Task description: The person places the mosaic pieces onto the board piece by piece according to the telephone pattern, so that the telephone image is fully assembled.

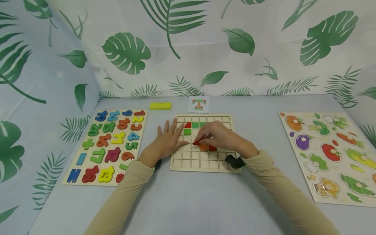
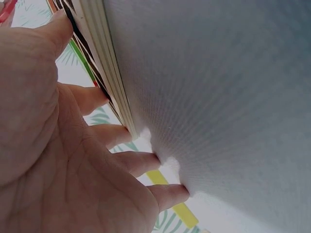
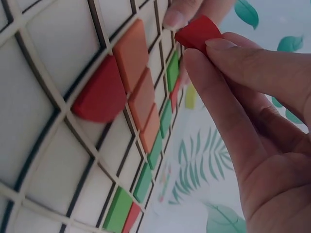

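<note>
A wooden grid board (image 1: 205,164) lies flat on the table. My left hand (image 1: 165,140) rests on its left edge with spread fingers; in the left wrist view the fingertips (image 2: 172,193) reach past the board's side onto the table. Over the grid, my right hand (image 1: 218,135) pinches a small red piece (image 3: 199,33) between thumb and fingers. Seated in the grid are a red quarter-round piece (image 3: 102,92), several orange squares (image 3: 131,56) in a line beside it, green squares (image 1: 195,125), and another red piece (image 1: 188,125) at the upper left.
A card with a coloured pattern (image 1: 199,104) lies behind the board, and a yellow block (image 1: 160,106) sits to its left. A number puzzle (image 1: 88,143) lies on the left, a vegetable puzzle (image 1: 302,176) on the right. A leaf-printed cloth (image 1: 188,65) hangs behind the table.
</note>
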Action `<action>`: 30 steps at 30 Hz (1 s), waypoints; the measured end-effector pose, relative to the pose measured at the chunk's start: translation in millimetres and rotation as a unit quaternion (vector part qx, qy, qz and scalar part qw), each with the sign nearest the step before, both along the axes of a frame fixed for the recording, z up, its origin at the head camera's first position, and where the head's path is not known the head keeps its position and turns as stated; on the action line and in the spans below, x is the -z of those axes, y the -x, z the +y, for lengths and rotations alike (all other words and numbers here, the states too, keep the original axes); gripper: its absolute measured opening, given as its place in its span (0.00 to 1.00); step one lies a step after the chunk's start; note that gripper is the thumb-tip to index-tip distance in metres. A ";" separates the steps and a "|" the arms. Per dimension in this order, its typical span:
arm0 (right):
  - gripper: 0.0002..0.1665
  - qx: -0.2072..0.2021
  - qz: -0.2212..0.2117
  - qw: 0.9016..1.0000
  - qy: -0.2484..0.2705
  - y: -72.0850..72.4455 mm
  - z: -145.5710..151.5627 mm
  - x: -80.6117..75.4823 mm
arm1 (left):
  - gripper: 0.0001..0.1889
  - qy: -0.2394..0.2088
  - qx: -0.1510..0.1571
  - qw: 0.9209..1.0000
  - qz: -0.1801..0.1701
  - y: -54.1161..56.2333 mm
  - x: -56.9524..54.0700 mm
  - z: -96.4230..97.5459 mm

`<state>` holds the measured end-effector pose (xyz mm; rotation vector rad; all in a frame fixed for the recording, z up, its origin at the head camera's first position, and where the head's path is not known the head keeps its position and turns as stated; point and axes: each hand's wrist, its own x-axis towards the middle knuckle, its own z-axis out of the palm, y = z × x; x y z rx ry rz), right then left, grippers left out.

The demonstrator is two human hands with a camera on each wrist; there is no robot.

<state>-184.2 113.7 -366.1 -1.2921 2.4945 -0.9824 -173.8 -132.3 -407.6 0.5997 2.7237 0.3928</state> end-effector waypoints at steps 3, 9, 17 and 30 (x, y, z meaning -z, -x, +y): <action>0.09 -0.008 0.001 1.000 -0.006 -0.9 -2.8 1.6 | 0.43 -0.005 -0.002 1.000 0.001 -0.4 0.9 -0.2; 0.11 -0.012 -0.023 1.000 -0.010 -0.9 -5.5 4.4 | 0.43 -0.010 -0.001 1.000 0.005 -0.3 1.3 -0.1; 0.08 -0.023 -0.034 0.999 -0.025 0.4 -9.0 7.7 | 0.43 -0.006 -0.001 1.000 0.009 -0.7 0.1 0.5; 0.08 -0.039 -0.010 0.998 -0.050 3.2 -12.3 10.6 | 0.42 -0.011 -0.002 1.000 0.012 -0.6 -0.2 -0.2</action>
